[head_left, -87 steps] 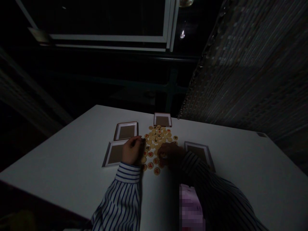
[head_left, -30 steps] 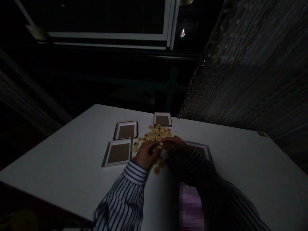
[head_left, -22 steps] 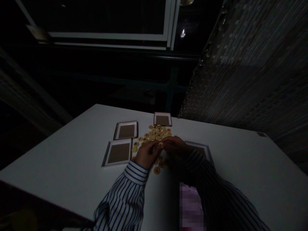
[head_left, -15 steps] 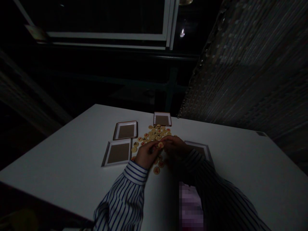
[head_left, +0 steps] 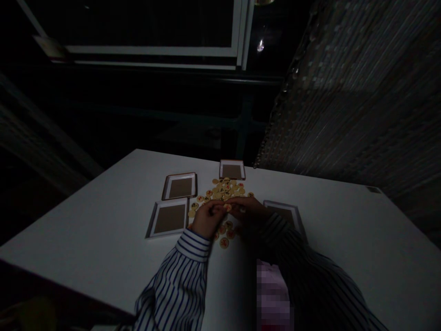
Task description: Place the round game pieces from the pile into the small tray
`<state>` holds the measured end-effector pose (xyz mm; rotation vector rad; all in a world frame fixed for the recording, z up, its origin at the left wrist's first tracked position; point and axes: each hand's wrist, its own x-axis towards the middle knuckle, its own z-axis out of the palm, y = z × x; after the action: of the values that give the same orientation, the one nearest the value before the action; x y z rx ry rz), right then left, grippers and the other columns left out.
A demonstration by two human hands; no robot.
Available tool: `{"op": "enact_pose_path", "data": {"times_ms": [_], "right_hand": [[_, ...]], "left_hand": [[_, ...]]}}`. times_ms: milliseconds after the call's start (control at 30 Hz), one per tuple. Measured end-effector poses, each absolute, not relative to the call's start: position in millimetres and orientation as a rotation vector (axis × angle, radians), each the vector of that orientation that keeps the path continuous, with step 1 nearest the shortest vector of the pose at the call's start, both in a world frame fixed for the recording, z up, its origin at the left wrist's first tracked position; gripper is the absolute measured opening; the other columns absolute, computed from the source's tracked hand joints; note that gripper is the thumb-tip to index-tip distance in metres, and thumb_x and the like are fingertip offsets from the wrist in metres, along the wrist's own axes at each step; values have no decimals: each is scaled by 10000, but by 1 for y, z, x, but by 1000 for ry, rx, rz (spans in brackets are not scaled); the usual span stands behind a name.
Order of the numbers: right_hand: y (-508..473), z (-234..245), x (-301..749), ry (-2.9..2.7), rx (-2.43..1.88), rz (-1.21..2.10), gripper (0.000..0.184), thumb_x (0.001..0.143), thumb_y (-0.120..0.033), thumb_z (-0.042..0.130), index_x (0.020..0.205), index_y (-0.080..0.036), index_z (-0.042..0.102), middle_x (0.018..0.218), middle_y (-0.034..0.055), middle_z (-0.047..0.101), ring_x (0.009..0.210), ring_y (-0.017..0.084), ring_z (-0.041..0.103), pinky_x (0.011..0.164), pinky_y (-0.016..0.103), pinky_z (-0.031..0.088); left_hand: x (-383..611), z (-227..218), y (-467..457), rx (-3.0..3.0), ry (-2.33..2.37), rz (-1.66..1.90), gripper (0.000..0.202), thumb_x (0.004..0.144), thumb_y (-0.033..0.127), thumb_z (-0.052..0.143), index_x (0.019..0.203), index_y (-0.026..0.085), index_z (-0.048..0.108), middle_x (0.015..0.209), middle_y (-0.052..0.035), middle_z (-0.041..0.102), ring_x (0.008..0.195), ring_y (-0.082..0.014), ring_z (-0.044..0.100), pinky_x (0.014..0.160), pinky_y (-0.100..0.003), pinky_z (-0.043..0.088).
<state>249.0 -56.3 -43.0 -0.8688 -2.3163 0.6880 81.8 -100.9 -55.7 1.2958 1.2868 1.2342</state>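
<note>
A heap of round yellow game discs [head_left: 225,189] with red and dark marks lies on the white table [head_left: 103,230]. My left hand [head_left: 206,219] is curled over the near part of the heap, fingertips pinched at a disc [head_left: 227,207]. My right hand [head_left: 250,212], in shadow, meets it fingertip to fingertip at the same disc. Several more discs [head_left: 223,242] lie loose just in front of my hands. Both sleeves are striped.
Shallow square trays with brown bottoms surround the heap: two at the left [head_left: 169,219] [head_left: 180,186], one behind it [head_left: 232,169], one at the right [head_left: 285,214] partly under my right arm. A beaded curtain [head_left: 344,92] hangs at the right. The room is dark.
My left hand moved from the left tray's edge rightward into the heap. Both hands now meet fingertip to fingertip over the discs and have shifted only slightly in the last second.
</note>
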Motion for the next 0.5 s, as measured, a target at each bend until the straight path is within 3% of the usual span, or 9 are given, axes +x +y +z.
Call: {"op": "enact_pose_path", "data": {"times_ms": [200,333,500], "right_hand": [[-62,-30,246,-2510,-1023,514,245,760,-296,511,953,-172,597,817,44,657,648,116,577,604,215,418],[-61,-31,249,-2574,-1026,402,198,731,-275,536,885,-161,587,732,27,635,623,115,556,590,217,396],[-58,-41,256,-2622,-956,259,179,687,-261,566,834,-165,602,820,52,613,748,143,540,666,252,384]], "left_hand": [[81,-56,-101,1426,1385,1178,245,688,289,577,878,136,607,726,-36,666,648,-136,614,597,-242,495],[74,-54,-102,1771,1590,1099,215,724,254,523,885,158,628,819,-53,670,762,-164,611,721,-300,487],[67,-58,-100,2229,1678,895,198,695,235,551,854,188,659,924,-57,650,923,-213,559,866,-377,415]]}}
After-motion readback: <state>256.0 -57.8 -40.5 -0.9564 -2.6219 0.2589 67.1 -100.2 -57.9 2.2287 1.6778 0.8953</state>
